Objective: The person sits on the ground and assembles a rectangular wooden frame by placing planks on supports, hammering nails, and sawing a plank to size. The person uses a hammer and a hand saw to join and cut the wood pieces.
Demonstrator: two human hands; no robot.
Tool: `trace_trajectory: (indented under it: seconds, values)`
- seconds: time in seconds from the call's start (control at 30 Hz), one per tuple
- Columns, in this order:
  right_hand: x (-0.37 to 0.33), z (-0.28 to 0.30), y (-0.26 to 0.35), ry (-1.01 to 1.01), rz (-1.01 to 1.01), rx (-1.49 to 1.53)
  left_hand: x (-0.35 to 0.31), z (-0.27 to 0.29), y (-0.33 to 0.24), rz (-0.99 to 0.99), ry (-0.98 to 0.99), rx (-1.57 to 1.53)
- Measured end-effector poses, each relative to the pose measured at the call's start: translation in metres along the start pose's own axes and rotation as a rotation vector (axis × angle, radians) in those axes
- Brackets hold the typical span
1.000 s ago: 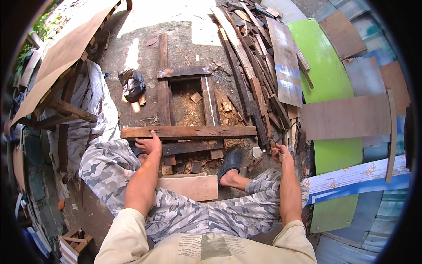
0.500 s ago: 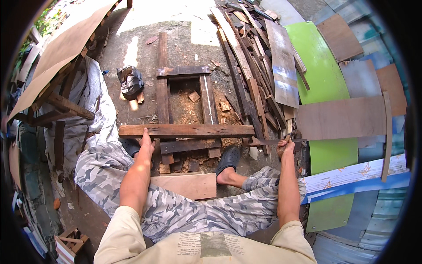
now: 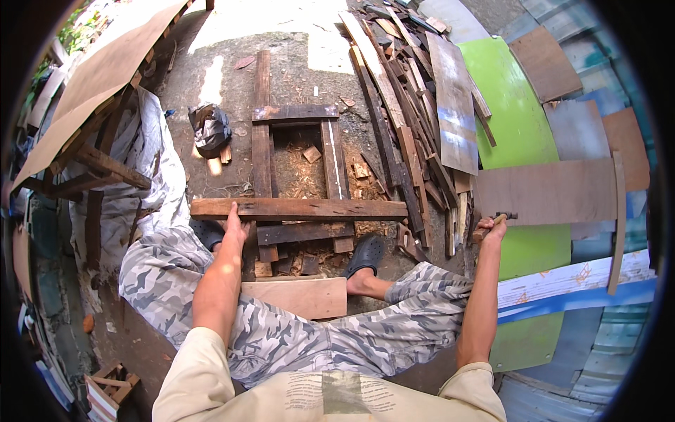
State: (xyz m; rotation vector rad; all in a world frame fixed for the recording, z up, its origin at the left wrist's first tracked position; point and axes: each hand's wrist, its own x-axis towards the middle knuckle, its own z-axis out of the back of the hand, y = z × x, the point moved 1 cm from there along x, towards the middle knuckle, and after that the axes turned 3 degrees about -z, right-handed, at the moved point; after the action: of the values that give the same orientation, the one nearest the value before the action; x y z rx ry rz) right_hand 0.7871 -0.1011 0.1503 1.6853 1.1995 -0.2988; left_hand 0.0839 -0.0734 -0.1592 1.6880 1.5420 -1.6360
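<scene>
Touching this stiff, likely heavy beam (image 3: 309,209), best held mid-length, my left grip (image 3: 235,228) hides its closure. My right grip (image 3: 492,228) clasps a tool (image 3: 506,215).

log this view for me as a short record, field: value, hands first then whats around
left hand: on the reddish-brown beam, left of its middle
right hand: closed on a small tool with a dark metal part, exact type unclear
beam: lying crosswise over a dark wooden frame
near the person: pale board, dark clog on the right foot
left of frame: black plastic bag
right of frame: scrap wood pile, then a green panel
</scene>
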Motion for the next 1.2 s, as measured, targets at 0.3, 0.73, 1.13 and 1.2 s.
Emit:
trace_trajectory:
  seconds: [0.3, 0.73, 1.13, 1.2]
  values:
    - [-0.106, -0.042, -0.126, 0.255, -0.293, -0.670, -0.020, -0.002, -0.011, -0.213, -0.101, 0.029]
    - [-0.114, -0.056, -0.230, 0.337, 0.024, -1.274, -0.153, -0.113, -0.003, -0.585, 0.390, -0.223]
    - [-0.123, -0.049, -0.238, 0.460, 0.773, -1.409, -0.230, -0.157, -0.001, -0.878, 0.507, 0.105]
    - [-0.130, -0.051, -0.236, 0.529, 0.973, -1.440, -0.242, -0.159, 0.005, -0.891, 0.544, 0.439]
